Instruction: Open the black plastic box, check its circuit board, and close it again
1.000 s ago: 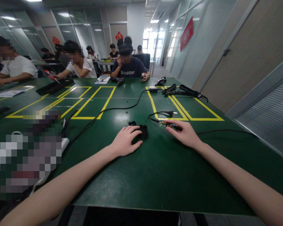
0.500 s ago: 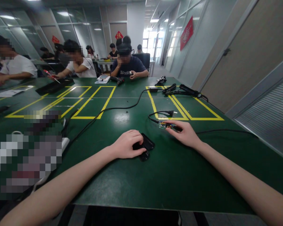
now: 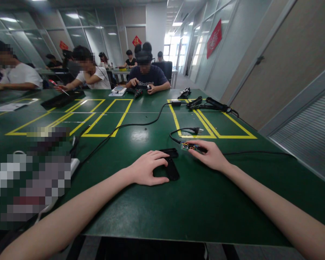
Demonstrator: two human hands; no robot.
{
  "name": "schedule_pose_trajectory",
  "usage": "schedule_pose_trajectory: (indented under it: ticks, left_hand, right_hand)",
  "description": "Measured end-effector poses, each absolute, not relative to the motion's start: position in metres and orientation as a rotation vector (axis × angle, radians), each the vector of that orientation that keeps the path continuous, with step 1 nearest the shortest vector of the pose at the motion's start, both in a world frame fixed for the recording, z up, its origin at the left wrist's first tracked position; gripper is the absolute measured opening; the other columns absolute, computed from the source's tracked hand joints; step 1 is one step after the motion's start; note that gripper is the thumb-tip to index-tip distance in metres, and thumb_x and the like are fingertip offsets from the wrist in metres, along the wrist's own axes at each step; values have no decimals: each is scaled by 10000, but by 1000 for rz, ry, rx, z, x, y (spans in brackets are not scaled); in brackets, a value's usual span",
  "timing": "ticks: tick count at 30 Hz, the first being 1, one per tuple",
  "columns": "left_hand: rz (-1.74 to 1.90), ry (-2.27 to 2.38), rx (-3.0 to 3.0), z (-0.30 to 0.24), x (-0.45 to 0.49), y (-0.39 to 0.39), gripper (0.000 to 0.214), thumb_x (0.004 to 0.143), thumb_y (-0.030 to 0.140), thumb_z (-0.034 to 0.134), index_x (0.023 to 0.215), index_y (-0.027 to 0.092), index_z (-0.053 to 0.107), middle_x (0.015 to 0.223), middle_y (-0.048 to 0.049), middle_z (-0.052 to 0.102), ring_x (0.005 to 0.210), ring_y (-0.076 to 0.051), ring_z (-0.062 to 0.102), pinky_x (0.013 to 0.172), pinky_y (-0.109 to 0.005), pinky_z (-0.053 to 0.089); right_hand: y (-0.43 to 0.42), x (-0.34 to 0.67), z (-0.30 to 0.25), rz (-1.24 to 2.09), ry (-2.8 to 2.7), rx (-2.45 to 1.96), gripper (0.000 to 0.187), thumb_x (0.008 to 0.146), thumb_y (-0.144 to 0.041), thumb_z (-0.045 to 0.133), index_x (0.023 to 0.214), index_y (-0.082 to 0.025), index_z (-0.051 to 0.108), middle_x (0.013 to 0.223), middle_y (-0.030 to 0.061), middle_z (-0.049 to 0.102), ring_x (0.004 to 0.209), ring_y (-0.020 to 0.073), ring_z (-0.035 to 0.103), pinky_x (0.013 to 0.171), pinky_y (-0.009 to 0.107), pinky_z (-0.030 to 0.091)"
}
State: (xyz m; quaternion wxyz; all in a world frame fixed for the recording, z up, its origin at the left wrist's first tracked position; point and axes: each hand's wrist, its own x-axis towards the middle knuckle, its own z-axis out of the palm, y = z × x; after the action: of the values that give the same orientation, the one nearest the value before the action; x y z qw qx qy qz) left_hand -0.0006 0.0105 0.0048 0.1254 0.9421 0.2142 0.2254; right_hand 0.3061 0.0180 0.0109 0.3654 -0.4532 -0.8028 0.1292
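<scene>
My left hand (image 3: 147, 168) rests on the green table (image 3: 157, 213) with its fingers curled round two black plastic shell pieces (image 3: 171, 165) that lie flat beside each other. My right hand (image 3: 209, 156) lies further right, its fingertips pinched on a small circuit board (image 3: 189, 146) with coloured parts. A black cable with a plug (image 3: 196, 129) runs from that board across the table.
A white power strip (image 3: 73, 165) lies at the left, with a long black cord (image 3: 130, 126) crossing yellow taped rectangles (image 3: 108, 119). Black adapters and cables (image 3: 208, 104) lie far right. Several other people sit working along the table's far and left sides.
My left hand has dragged the black pieces nearer and turned them; they now lie spread apart under its fingers. The right hand stays on the circuit board.
</scene>
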Motion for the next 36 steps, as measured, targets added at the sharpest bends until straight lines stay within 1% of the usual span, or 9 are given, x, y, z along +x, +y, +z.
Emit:
schedule_pose_trajectory:
  ticks: [3, 7, 14, 17, 22, 25, 28, 32, 36]
  left_hand:
    - [692, 604, 2712, 3, 0, 12, 335, 840, 469, 814, 822, 198, 616, 1347, -165, 699, 1220, -308, 676, 1036, -454, 538]
    - [699, 595, 2707, 2, 0, 13, 488, 872, 410, 785, 587, 204, 446, 1304, -153, 726, 1186, -299, 699, 988, -425, 560]
    - [701, 529, 2808, 7, -1, 8, 271, 889, 374, 758, 759, 192, 605, 1316, -156, 675, 1152, -286, 670, 963, -410, 549]
    - [805, 515, 2812, 8, 1, 4, 262, 877, 397, 750, 772, 193, 624, 1165, -132, 678, 1025, -256, 664, 891, -386, 540]
    - [1109, 576, 2768, 9, 3, 2, 300, 933, 320, 615, 678, 212, 500, 776, -47, 624, 716, -174, 567, 682, -321, 485]
    - [1272, 605, 2761, 13, 3, 3, 180, 903, 310, 624, 777, 205, 549, 865, -85, 666, 782, -199, 603, 716, -341, 501]
    - [1123, 520, 2792, 15, 0, 6, 169, 891, 363, 616, 899, 195, 599, 933, -103, 704, 853, -224, 658, 764, -355, 522]
    - [860, 585, 2827, 12, -2, 11, 233, 927, 385, 562, 777, 207, 574, 687, -28, 646, 647, -173, 628, 621, -290, 470]
    - [826, 780, 2823, 7, -5, 13, 252, 935, 396, 571, 790, 193, 610, 687, -14, 646, 597, -142, 612, 547, -245, 413]
  right_hand:
    - [13, 299, 12, 359, -2113, -1112, 335, 940, -391, 647, 1201, -223, 771, 1152, 87, 803, 911, 268, 781, 757, 377, 650]
    - [5, 285, 12, 403, -2191, -972, 321, 959, -373, 648, 1217, -221, 762, 1144, 87, 804, 983, 257, 779, 898, 385, 631]
    - [-3, 274, 14, 469, -2254, -898, 324, 991, -349, 622, 1272, -237, 736, 1174, 86, 794, 1021, 245, 772, 912, 359, 623]
    - [-9, 271, 15, 476, -2258, -875, 334, 1004, -328, 608, 1305, -237, 718, 1191, 90, 788, 1029, 240, 769, 919, 357, 619]
    - [-17, 264, 12, 487, -2301, -824, 347, 1020, -332, 603, 1344, -247, 695, 1216, 89, 781, 1059, 243, 763, 950, 366, 609]
    - [-21, 259, 10, 512, -2337, -784, 347, 1038, -334, 583, 1357, -236, 679, 1235, 89, 774, 1085, 234, 757, 959, 347, 604]
    - [-24, 255, 10, 543, -2375, -759, 351, 1053, -332, 558, 1378, -243, 658, 1266, 83, 761, 1126, 231, 744, 979, 348, 596]
    - [-22, 252, 8, 569, -2372, -762, 339, 1060, -314, 539, 1373, -250, 651, 1291, 78, 748, 1164, 229, 726, 1010, 355, 584]
    - [-16, 253, 3, 523, -2329, -840, 335, 1037, -306, 574, 1355, -243, 656, 1281, 87, 745, 1131, 230, 734, 989, 359, 591]
